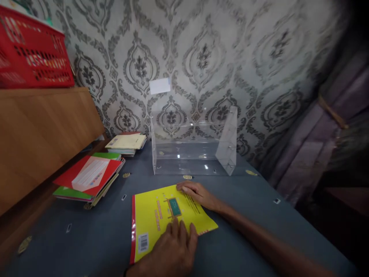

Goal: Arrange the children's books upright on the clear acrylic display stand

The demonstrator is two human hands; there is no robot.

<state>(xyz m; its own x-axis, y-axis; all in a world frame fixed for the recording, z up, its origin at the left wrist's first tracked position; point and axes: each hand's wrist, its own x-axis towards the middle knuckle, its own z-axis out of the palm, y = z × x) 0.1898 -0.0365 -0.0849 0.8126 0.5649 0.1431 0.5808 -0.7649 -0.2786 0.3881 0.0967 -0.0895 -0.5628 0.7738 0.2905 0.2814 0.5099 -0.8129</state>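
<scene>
Yellow book [161,216], red along its left edge, lies on the worktop [103,238], beneath both hands and on the near side of the clear rack [227,144]. Red edge points from the person toward the rack; long axis seems to follow it, though the near edge is partly covered. Left hand [174,246] is nearer that edge: palm down, fingers slightly apart on the cover. Right hand [198,194] rests at the far corner, fingers bent; cannot tell whether it pinches. Red-topped stack [90,175] sits left, apart.
</scene>
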